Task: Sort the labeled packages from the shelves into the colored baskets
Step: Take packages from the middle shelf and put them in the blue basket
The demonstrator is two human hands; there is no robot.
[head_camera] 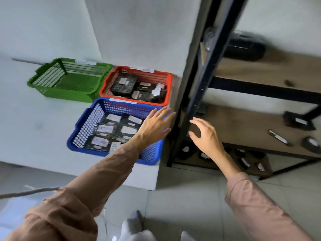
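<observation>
Packages (106,129), black with white labels, lie in the blue basket (81,131) at centre frame. My left hand (154,126) hovers over that basket's right edge, fingers straight and spread, grasping nothing. My right hand (205,135) hangs just right of it, in front of the black shelf post (196,101), fingers loosely curved and released, with nothing in them.

My left forearm covers the blue basket's near right corner, so I count six labels there and cannot vouch for more. Some carry handwriting, too smeared to read. Behind it, the red basket (107,82) holds what looks like four or five dark packs (125,86); they overlap and I cannot separate them cleanly. The green basket (45,79) stands at upper left, just beside the red one. That makes three baskets, each with a white strip on its far rim, none legible.

On the right of the frame, the shelving unit (243,122) is blurred. Its middle board carries two dark labelled packs (298,121) near the right edge of the frame and one slim object (278,138) I cannot identify. The bottom board shows about six small labelled packs (188,150), partly hidden behind my right wrist. On the top board sits a dark bulky bundle (245,47), its shape unclear.
</observation>
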